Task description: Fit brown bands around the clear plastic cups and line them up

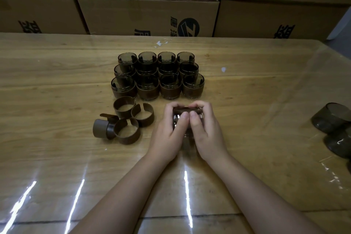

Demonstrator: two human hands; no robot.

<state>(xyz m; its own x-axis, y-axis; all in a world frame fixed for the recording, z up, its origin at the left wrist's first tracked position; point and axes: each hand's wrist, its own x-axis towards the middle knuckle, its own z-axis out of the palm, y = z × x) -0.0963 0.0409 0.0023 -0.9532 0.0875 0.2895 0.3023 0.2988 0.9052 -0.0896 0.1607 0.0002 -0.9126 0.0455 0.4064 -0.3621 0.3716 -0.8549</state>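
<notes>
Stacked cartons (148, 15) with dark printed marks walled off the far edge of a wooden table (57, 85) covered by a glossy clear sheet that threw back long streaks of light near the person. Twelve banded cups (157, 75) stood mid-table in a tight block, three rows of four, touching or nearly touching; each was smoky clear plastic with a brown band wrapped round its lower body, rim up, and nothing could be seen inside them. Just in front of the block's left half lay four loose bands (124, 121) in a cluster, open brown rings with a gap and a tab; three sat flat on the table, and the leftmost lay tipped on its side against its neighbour. At the right edge of the view, well apart from everything else, two or three bare cups (333, 119) rested, partly cut off by the frame.

In front of the block's right half, just short of it, both hands met around one cup (179, 119). The left hand (167, 135) and the right hand (207, 133) were closed on it from either side, thumbs pressed together on its near face, fingers curled over the far side. A brown band (187, 109) showed along the cup's far edge beneath the fingertips. Most of the cup was hidden by the hands; only a glinting patch of clear plastic showed between the thumbs. How far on the band sat could not be told.
</notes>
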